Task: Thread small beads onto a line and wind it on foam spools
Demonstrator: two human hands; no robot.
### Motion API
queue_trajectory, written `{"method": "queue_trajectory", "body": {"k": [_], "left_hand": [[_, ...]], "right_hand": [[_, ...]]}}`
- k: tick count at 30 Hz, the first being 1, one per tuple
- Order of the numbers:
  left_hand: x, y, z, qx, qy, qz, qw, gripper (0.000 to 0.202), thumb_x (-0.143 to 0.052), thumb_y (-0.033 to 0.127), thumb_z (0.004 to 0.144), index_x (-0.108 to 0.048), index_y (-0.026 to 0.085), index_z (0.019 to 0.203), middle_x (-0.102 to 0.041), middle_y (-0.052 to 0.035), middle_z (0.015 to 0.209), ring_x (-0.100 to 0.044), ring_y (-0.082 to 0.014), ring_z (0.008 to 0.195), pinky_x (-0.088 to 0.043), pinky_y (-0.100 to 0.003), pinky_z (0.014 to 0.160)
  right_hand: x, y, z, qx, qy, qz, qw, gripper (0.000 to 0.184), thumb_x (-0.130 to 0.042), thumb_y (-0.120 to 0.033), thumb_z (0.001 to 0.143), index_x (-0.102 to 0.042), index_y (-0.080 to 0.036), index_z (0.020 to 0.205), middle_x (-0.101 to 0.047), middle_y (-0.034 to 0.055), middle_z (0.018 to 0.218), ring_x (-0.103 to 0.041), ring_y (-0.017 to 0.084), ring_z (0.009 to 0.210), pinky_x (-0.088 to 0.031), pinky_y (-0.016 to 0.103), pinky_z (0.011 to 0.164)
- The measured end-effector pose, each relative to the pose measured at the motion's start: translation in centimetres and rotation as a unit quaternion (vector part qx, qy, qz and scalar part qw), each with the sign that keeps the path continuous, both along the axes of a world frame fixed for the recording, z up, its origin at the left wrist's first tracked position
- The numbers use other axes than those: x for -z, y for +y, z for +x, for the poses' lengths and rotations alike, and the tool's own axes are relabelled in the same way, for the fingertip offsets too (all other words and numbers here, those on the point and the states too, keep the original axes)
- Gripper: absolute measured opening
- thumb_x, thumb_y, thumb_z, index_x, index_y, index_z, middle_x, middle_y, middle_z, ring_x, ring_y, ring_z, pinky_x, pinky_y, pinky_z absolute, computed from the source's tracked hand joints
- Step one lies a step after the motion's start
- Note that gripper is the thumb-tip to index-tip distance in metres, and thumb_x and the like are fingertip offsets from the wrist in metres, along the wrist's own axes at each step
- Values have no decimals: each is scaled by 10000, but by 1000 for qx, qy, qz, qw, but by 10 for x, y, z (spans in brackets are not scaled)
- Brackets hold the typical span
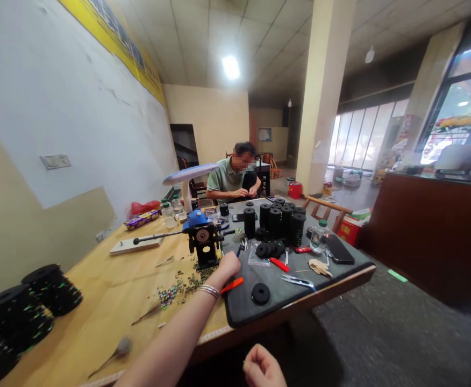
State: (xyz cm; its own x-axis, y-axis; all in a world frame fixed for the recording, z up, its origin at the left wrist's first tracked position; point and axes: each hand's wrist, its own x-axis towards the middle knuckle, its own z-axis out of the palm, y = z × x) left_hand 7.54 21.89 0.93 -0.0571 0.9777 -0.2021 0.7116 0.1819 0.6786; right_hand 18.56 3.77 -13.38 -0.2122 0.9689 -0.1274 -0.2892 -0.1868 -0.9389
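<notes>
My left hand [229, 264], with bangles at the wrist, reaches over the table beside a small black hand-cranked device [204, 242]. Its fingers are closed near a small dark blue piece [240, 249]; whether they grip it is hidden. An orange-handled tool [233, 285] lies by the wrist. Low in front of the table edge is my right hand [264, 366], its fingers curled together with a tiny green speck at the tips, too small to name. A black foam disc [260, 293] with a centre hole lies on the grey mat [239, 312].
Small coloured beads [171, 295] are scattered left of my arm. Black foam spools [275, 221] stand on the mat, near thread snips [298, 281], a phone [340, 249] and a bottle [320, 236]. Larger spools [9, 317] stand far left. A person [232, 177] sits opposite.
</notes>
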Motion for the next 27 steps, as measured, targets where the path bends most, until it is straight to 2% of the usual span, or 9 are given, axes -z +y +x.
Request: {"method": "queue_trajectory", "body": {"k": [3, 5, 7, 10, 12, 15, 18, 21, 27], "left_hand": [[-9, -21, -16, 23, -82, -6, 996, 278, -544, 309, 894, -561, 156, 1125, -625, -65, 1065, -630, -181, 852, -541, -365, 725], [-11, -51, -34, 36, -134, -4, 990, 182, -499, 278, 902, -567, 172, 1034, -614, 13, 786, -574, -107, 642, -475, -229, 586], [-7, -91, -56, 39, -182, -12, 982, 155, -535, 327, 858, -569, 189, 920, -512, 67, 619, -471, -76, 514, -364, -172, 479], [11, -159, -85, 0, -239, -61, 969, 401, -467, 564, 805, -549, 172, 777, -422, 72, 534, -345, -72, 416, -219, -180, 396], [29, -201, -97, -88, -363, -193, 907, 567, -486, 717, 699, -558, 162, 791, -453, 50, 570, -339, -69, 433, -179, -174, 411], [56, -245, -107, -86, -452, -212, 862, 565, -633, 711, 595, -531, 187, 781, -410, 71, 578, -262, -54, 440, -135, -182, 421], [77, -265, -110, -11, -486, -163, 858, 508, -746, 601, 558, -506, 189, 733, -396, 70, 593, -258, -63, 484, -183, -193, 451], [91, -270, -113, 7, -458, -107, 882, 457, -714, 574, 626, -491, 186, 720, -394, 53, 628, -306, -97, 568, -254, -211, 520], [104, -270, -118, 59, -399, -91, 911, 459, -658, 604, 659, -466, 197, 751, -387, 43, 671, -330, -132, 645, -265, -246, 592]], "right_hand": [[-14, -5, 4, 12, 35, -22, 999, 374, -667, -479, 625, -396, -222, 613, -276, -125, 420, -183, 46, 382, -130, 186, 388], [-22, -10, 5, 18, 36, -23, 999, 376, -659, -489, 648, -392, -224, 635, -270, -131, 427, -163, 43, 373, -115, 183, 370], [-29, -14, 6, 35, 24, -8, 999, 350, -640, -472, 681, -399, -221, 651, -277, -126, 449, -169, 46, 385, -125, 185, 372], [-36, -19, 3, 37, -14, 32, 999, 280, -605, -416, 727, -427, -208, 667, -306, -106, 494, -210, 58, 423, -166, 194, 401], [-40, -22, -1, 20, -52, 58, 997, 235, -583, -374, 742, -445, -198, 670, -329, -89, 526, -249, 71, 460, -206, 204, 432], [-46, -25, -9, -13, -109, 81, 991, 189, -552, -322, 743, -454, -187, 654, -367, -65, 566, -304, 92, 525, -265, 224, 497], [-51, -29, -16, -47, -151, 83, 984, 164, -526, -293, 731, -444, -187, 634, -382, -55, 570, -325, 104, 546, -276, 238, 521], [-53, -32, -21, -67, -183, 86, 977, 142, -512, -268, 719, -439, -190, 626, -380, -55, 566, -330, 107, 544, -274, 240, 518], [-51, -31, -26, -65, -219, 103, 968, 132, -505, -248, 725, -447, -189, 622, -397, -49, 573, -357, 115, 551, -301, 245, 531]]}}
